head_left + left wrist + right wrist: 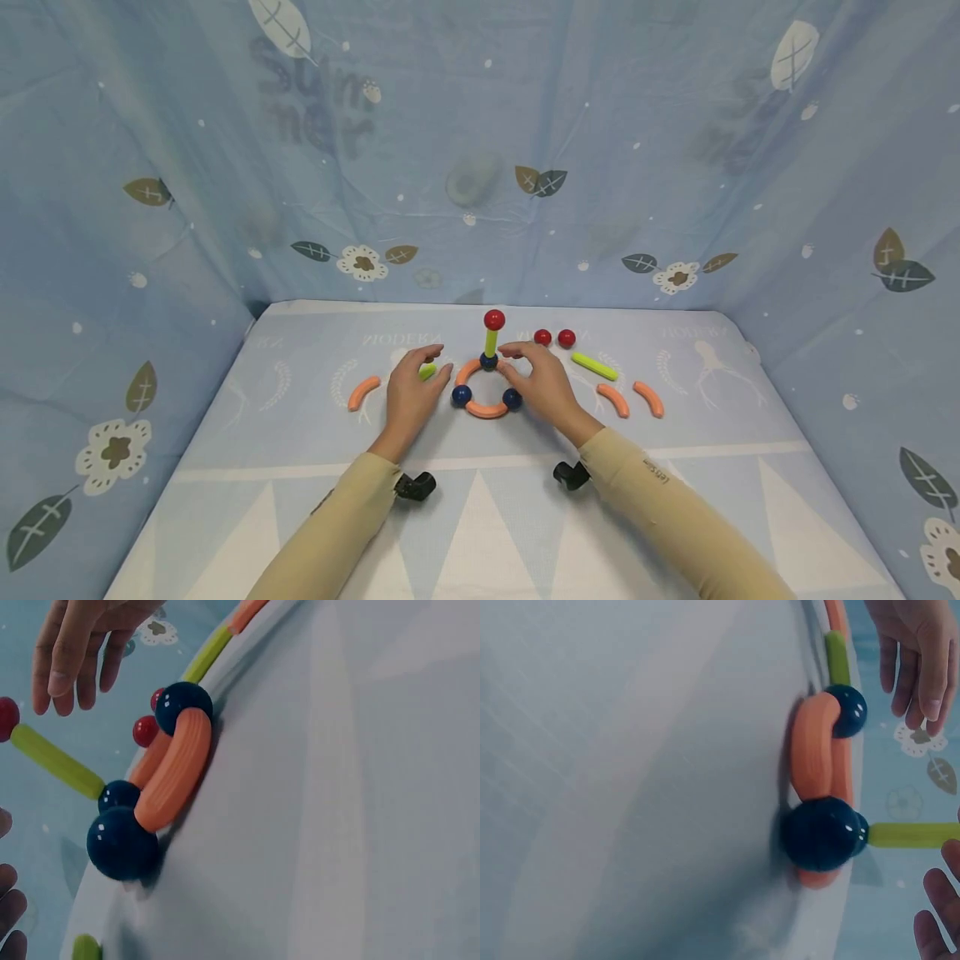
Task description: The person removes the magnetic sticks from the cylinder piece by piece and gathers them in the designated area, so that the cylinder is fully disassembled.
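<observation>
A ring of curved orange sticks (487, 411) joined by navy balls (461, 396) lies on the cloth. From its far ball a green stick (491, 343) stands up with a red ball (494, 320) on top. To the ring's left is my left hand (415, 393), fingers bent loosely and holding nothing. A loose green stick (427, 371) lies partly hidden behind that hand. My right hand (546, 385) hovers at the ring's right side; in the left wrist view its fingers (67, 667) hang apart from the upright stick and grip nothing.
Two red balls (566, 338) and a green stick (595, 367) lie at the back right. Two curved orange sticks (648, 399) are nearer on the right, another curved orange piece (363, 393) on the left. A patterned curtain (480, 150) hangs behind the table.
</observation>
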Action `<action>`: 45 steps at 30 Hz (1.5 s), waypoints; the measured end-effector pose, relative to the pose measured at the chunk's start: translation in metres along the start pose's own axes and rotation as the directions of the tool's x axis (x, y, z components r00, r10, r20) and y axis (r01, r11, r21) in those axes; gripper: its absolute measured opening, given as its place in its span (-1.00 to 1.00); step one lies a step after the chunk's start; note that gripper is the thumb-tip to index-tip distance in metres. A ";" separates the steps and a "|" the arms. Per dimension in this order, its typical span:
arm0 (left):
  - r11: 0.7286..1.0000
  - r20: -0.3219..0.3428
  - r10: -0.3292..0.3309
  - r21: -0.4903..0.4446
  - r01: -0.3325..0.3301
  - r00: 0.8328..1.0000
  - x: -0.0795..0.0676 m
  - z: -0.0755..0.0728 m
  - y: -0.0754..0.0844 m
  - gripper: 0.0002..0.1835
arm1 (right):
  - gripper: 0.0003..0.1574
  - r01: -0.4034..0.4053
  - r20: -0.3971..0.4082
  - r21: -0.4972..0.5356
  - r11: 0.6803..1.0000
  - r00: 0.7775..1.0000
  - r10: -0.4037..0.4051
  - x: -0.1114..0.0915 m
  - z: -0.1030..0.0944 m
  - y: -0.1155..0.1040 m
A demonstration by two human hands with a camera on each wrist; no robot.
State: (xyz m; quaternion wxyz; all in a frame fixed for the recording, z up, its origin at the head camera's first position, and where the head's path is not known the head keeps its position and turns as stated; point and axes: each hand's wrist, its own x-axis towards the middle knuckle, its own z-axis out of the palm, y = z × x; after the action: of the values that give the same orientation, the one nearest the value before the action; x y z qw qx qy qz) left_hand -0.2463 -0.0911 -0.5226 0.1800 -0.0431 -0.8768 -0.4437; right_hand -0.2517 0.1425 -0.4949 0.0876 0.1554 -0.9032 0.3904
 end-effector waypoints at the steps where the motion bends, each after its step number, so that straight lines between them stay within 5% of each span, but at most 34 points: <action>1: 1.000 0.006 0.005 -0.011 -0.005 1.000 0.001 0.002 0.002 -0.59 | -0.62 0.011 -0.012 -0.007 1.000 1.000 -0.011 0.002 -0.003 -0.001; 7: 0.996 0.058 0.006 -0.087 -0.001 0.998 0.009 0.010 0.015 -0.56 | -0.64 0.043 -0.057 -0.038 0.998 0.997 -0.046 0.014 -0.015 -0.003; 15: 0.997 0.101 0.027 -0.078 -0.019 0.994 0.018 0.021 0.028 -0.60 | -0.51 0.046 -0.071 -0.031 0.998 0.996 -0.048 0.028 -0.022 -0.009; 27: 0.994 0.121 0.052 -0.098 -0.041 0.991 0.030 0.036 0.035 -0.56 | -0.36 0.174 -0.028 -0.047 0.984 0.984 -0.176 0.044 -0.019 -0.012; 45: 0.989 0.093 0.062 -0.136 -0.049 0.994 0.043 0.048 0.041 -0.76 | -0.49 0.138 -0.017 -0.035 0.990 0.990 -0.139 0.049 -0.019 -0.020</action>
State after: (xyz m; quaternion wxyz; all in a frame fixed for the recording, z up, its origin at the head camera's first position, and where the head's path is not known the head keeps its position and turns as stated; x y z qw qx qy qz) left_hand -0.2896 -0.0316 -0.5021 0.1462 -0.1011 -0.8513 -0.4937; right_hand -0.2901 0.1331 -0.4551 0.1261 0.2123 -0.8959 0.3694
